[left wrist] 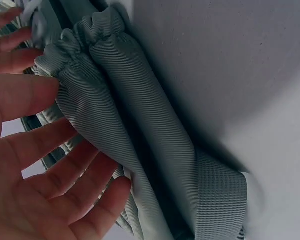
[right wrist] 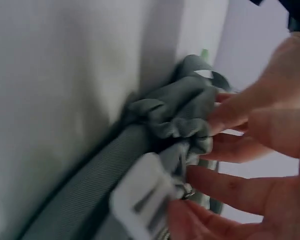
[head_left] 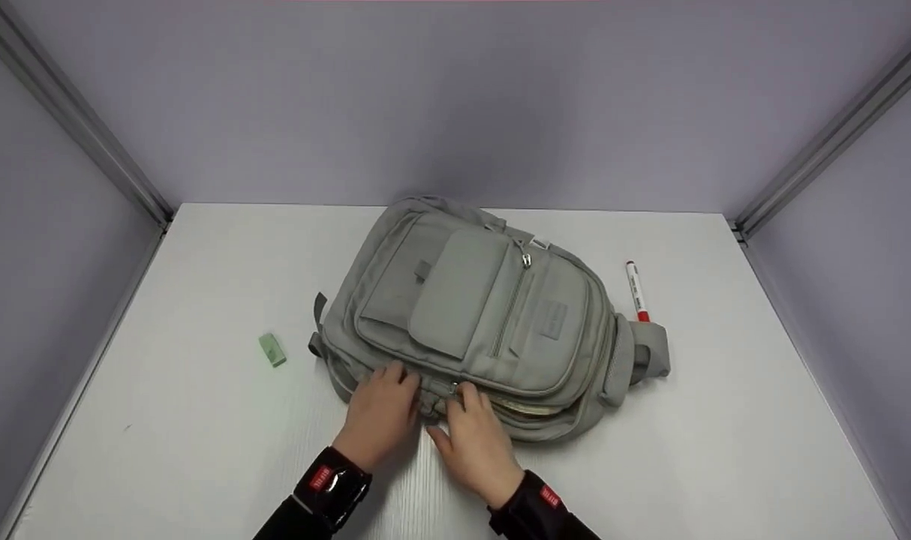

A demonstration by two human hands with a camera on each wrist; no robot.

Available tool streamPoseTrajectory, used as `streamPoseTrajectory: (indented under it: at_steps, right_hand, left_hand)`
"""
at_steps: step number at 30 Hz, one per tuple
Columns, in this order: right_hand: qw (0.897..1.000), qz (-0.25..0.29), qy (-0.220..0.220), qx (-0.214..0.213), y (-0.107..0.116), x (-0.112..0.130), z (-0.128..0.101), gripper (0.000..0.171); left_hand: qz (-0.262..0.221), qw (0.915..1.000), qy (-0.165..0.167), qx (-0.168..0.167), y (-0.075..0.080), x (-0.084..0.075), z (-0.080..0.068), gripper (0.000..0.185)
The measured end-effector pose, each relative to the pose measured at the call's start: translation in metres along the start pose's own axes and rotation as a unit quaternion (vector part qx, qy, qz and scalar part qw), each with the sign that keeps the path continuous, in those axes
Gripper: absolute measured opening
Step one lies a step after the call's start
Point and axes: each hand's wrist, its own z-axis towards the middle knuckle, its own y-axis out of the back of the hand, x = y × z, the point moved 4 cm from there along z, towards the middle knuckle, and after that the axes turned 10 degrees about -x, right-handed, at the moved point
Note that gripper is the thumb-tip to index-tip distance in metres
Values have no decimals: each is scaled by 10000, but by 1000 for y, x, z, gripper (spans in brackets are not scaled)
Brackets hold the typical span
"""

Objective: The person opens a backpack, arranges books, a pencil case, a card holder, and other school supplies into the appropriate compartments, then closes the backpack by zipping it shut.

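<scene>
A grey-green backpack [head_left: 485, 307] lies flat on the white table [head_left: 200, 450], front pockets up. Both hands work at its near edge. My left hand [head_left: 395, 375] lies on the bag's edge; in the left wrist view its fingers [left wrist: 50, 170] are nearly straight and touch the ribbed fabric [left wrist: 140, 115] next to a webbing strap [left wrist: 220, 200]. My right hand [head_left: 463, 394] pinches the zipper pull [head_left: 453, 388] of the main compartment. In the right wrist view its fingertips [right wrist: 225, 115] press into bunched fabric [right wrist: 180, 110] beside a white plastic piece [right wrist: 145, 195].
A small green eraser [head_left: 272, 349] lies on the table left of the bag. A marker with a red cap [head_left: 636, 291] lies right of it, near the bag's side strap [head_left: 650, 349]. Grey-lilac walls enclose the table on three sides.
</scene>
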Motion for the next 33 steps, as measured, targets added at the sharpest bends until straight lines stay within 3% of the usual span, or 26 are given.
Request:
streamPoseTrajectory:
  at_steps: [8,12,19,22,26,30,33]
  right_hand:
    - [9943,85,-546,-909,-9,-10,5,19]
    - [9897,146,-369,-1378,-10,-14,10,18]
    - [9840,522,-154,-1697,-11,-17,11,23]
    - [9827,852,-305,-1617,-7,-19,10,20]
    - [9789,1478,-868,-1116,1,-25,5,16]
    - [9691,1961,-1375,-595,8,-32,-1,16]
    - [9609,2165,-1665,-461,13,-38,-6,16]
  left_hand:
    - [45,9999,-11,-164,0,-2,-1,22]
    - [19,9996,-17,-287,-2,-2,-2,19]
    - [-28,9996,77,-263,-7,3,-2,18]
    - [-43,9996,156,-239,-9,5,-2,18]
    - [-29,9996,233,-171,-10,7,-3,19]
    - [80,9997,184,-120,-9,6,-4,20]
    - [154,9997,146,-82,-10,6,-4,20]
